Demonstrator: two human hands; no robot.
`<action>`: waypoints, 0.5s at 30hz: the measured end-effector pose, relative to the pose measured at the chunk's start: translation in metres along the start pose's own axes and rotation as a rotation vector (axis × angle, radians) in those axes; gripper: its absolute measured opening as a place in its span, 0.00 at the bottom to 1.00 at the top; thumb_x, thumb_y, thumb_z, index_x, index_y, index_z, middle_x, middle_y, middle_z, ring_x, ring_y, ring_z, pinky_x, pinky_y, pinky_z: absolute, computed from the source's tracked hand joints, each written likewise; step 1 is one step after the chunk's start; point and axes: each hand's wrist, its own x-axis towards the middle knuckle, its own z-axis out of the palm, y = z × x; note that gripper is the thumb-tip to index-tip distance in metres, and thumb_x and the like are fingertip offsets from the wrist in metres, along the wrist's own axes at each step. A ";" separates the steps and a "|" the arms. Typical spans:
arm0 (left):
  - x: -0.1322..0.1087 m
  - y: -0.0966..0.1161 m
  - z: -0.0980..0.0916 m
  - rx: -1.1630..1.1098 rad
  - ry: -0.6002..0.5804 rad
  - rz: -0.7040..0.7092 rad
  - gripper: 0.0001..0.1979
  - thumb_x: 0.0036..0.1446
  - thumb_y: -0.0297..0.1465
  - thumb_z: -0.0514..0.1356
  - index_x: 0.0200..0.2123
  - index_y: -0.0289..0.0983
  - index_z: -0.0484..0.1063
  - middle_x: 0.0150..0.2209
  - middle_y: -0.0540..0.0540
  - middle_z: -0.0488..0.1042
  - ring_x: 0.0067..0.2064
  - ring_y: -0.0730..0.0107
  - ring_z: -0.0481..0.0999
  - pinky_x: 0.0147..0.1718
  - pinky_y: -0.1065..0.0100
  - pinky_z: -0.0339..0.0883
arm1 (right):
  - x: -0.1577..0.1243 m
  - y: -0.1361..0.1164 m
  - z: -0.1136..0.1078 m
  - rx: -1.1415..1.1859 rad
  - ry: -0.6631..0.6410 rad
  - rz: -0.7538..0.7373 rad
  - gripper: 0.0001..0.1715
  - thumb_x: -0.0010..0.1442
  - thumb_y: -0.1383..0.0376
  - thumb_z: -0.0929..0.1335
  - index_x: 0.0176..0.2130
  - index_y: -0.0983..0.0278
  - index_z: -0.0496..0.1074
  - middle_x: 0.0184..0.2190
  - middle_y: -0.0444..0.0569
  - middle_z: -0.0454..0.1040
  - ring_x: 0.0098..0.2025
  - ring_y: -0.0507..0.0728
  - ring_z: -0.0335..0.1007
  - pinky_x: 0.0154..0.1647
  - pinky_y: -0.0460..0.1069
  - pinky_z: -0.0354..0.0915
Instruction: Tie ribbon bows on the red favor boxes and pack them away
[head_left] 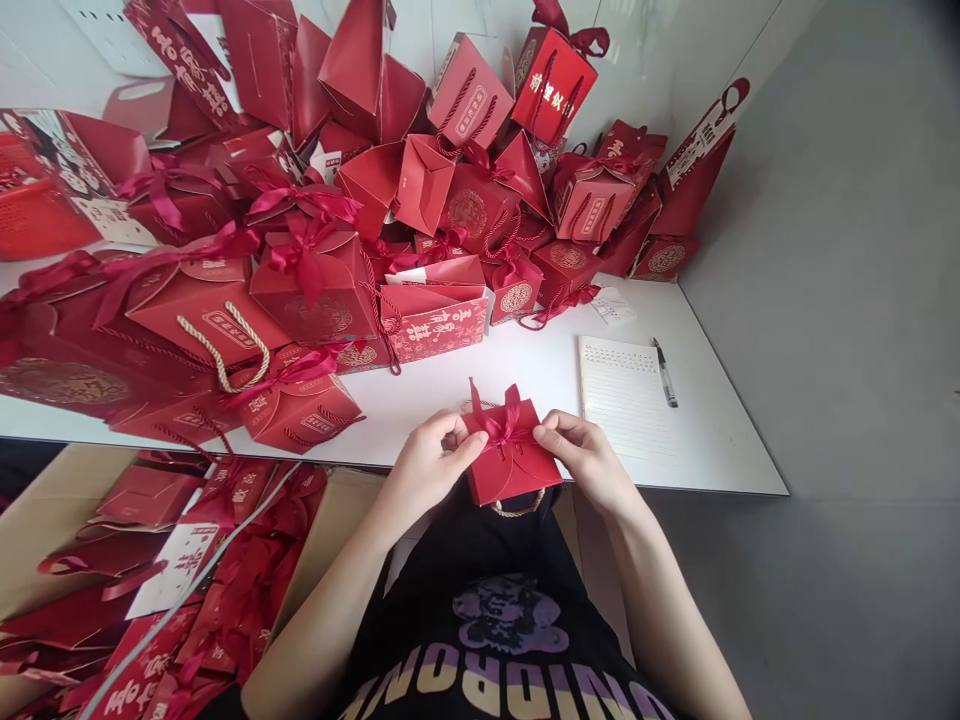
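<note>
A small red gift box [514,475] with a gold rope handle rests at the table's front edge, partly over my lap. On its top is a tied red ribbon bow [507,420]. My left hand [437,452] is closed at the box's left side, thumb and fingers pinching the bow's left part. At the right side my right hand [581,452] is closed too, its thumb and index finger pinching at the bow's right end by the box edge.
Many red gift boxes [315,285] crowd the white table [720,420] at the left and back. A notebook [626,390] and a pen [665,372] lie right. A cardboard carton [330,530] of red boxes stands below left. A grey wall borders the right.
</note>
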 end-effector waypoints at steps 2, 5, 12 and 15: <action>0.001 -0.001 0.000 0.014 -0.001 0.026 0.16 0.55 0.37 0.55 0.20 0.38 0.53 0.20 0.55 0.53 0.24 0.76 0.56 0.24 0.73 0.54 | 0.002 0.004 -0.002 0.076 0.001 0.006 0.21 0.50 0.51 0.70 0.23 0.63 0.61 0.20 0.40 0.59 0.23 0.48 0.52 0.25 0.46 0.52; 0.003 -0.004 0.000 0.014 -0.020 0.066 0.16 0.55 0.38 0.54 0.21 0.38 0.53 0.21 0.55 0.54 0.24 0.76 0.56 0.24 0.73 0.54 | 0.003 0.009 -0.002 0.158 0.005 0.022 0.21 0.49 0.51 0.70 0.23 0.63 0.61 0.20 0.40 0.58 0.23 0.49 0.52 0.24 0.46 0.51; 0.005 -0.008 -0.004 -0.016 -0.064 0.087 0.17 0.56 0.38 0.53 0.20 0.38 0.53 0.22 0.54 0.55 0.25 0.76 0.57 0.25 0.73 0.56 | 0.011 0.022 -0.004 0.222 -0.010 0.042 0.25 0.48 0.50 0.70 0.20 0.62 0.56 0.17 0.37 0.49 0.19 0.47 0.42 0.21 0.45 0.46; 0.004 -0.014 -0.006 -0.037 -0.030 0.096 0.16 0.55 0.40 0.54 0.22 0.38 0.55 0.23 0.53 0.59 0.27 0.74 0.62 0.28 0.71 0.60 | 0.006 0.021 -0.009 0.073 0.000 -0.010 0.22 0.53 0.48 0.66 0.25 0.62 0.58 0.19 0.38 0.53 0.21 0.49 0.48 0.23 0.46 0.52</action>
